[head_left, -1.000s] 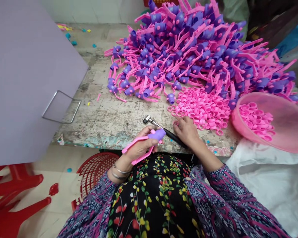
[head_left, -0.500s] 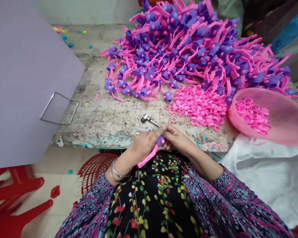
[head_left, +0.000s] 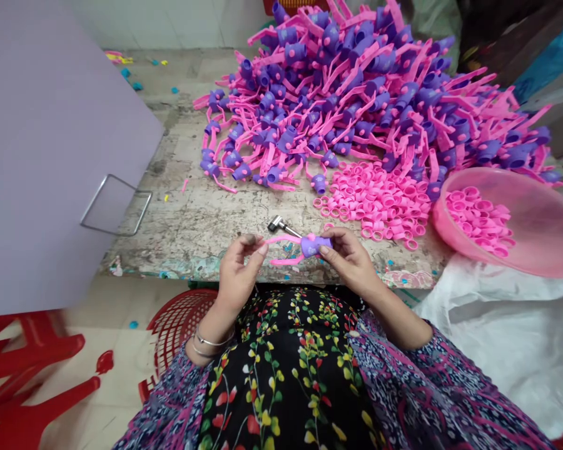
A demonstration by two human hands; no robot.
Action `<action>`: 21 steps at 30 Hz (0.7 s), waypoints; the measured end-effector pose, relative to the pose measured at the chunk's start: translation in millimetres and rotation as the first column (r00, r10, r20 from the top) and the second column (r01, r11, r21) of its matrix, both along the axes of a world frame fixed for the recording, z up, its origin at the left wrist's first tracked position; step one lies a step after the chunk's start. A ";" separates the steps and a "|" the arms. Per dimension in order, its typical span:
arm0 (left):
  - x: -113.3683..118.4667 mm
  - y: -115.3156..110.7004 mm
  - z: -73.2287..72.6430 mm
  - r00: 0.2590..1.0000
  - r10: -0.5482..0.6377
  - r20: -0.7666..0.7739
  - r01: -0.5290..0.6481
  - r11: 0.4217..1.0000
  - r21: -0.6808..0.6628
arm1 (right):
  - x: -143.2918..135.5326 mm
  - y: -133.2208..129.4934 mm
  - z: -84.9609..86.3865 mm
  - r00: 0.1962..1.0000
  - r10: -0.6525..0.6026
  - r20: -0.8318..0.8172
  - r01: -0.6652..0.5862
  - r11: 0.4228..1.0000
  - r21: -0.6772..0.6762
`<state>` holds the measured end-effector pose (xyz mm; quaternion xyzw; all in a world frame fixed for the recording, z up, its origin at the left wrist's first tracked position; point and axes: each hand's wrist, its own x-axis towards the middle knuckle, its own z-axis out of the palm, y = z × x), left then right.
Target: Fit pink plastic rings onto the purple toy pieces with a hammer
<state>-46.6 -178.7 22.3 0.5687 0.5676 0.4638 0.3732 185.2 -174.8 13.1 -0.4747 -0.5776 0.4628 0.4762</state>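
Observation:
Between my hands, over the table's front edge, is a purple plastic part with two pink arms. My right hand grips its purple cup-shaped body between thumb and fingers. With thumb and fingertips, my left hand pinches the end of the upper pink arm; the lower arm points left, free. A small metal hammer lies on the table just behind the part, its handle partly hidden by it. Beyond my right hand is a heap of small pink rings.
A large pile of purple-and-pink parts covers the back of the worn table. At right stands a pink bowl holding rings, above a white sack. A grey panel with a wire handle rises at left; a red basket sits below.
My hands have moved apart, the left one leftward. The part has come up from low in both hands to lie level above the table edge, its two arms now spread and pointing left.

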 end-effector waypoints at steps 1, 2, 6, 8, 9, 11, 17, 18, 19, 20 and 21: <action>1.4 -1.6 -0.5 0.999 -0.006 0.047 0.008 0.999 -0.049 | 0.0 -0.6 0.4 1.000 0.014 0.025 -0.014 1.000 0.022; 2.4 -2.6 -0.5 0.999 -0.009 0.038 0.011 0.998 -0.058 | -0.2 -0.7 1.4 0.999 0.027 0.047 -0.028 0.999 0.036; 2.1 -4.7 2.6 0.971 0.123 -0.206 -0.090 0.982 0.165 | -1.7 2.8 7.8 1.000 -0.006 0.020 0.006 1.000 0.015; 1.6 -5.7 3.3 0.963 0.055 -0.263 0.000 0.979 0.204 | -2.6 4.4 10.1 0.999 -0.023 -0.028 0.022 1.000 -0.006; 2.0 -6.2 3.0 0.958 -0.026 -0.286 0.082 0.979 0.189 | -3.2 4.5 10.6 0.999 -0.018 -0.041 0.018 1.000 -0.004; 4.2 -6.7 1.3 0.923 -0.167 -0.346 0.228 0.963 0.144 | -4.4 3.3 10.0 0.999 0.010 -0.036 -0.009 1.000 0.023; 13.5 -2.2 1.5 0.853 -0.392 -0.344 0.403 0.914 -0.042 | -6.5 -2.9 11.2 1.000 0.006 0.021 -0.008 0.997 0.071; 14.2 -1.0 2.4 0.850 -0.438 -0.291 0.430 0.898 -0.094 | -7.4 -3.9 13.1 0.998 0.046 0.052 -0.050 0.996 0.073; 14.5 -0.1 2.9 0.849 -0.478 -0.226 0.456 0.878 -0.146 | -8.9 -5.1 15.2 0.991 0.097 0.086 -0.104 0.992 0.073; 14.4 0.6 2.5 0.847 -0.509 -0.152 0.479 0.856 -0.196 | -11.0 -6.5 17.2 0.982 0.150 0.112 -0.158 0.985 0.072; 13.8 0.9 1.0 0.847 -0.527 -0.072 0.498 0.833 -0.241 | -13.6 -8.0 18.7 0.973 0.196 0.120 -0.205 0.976 0.073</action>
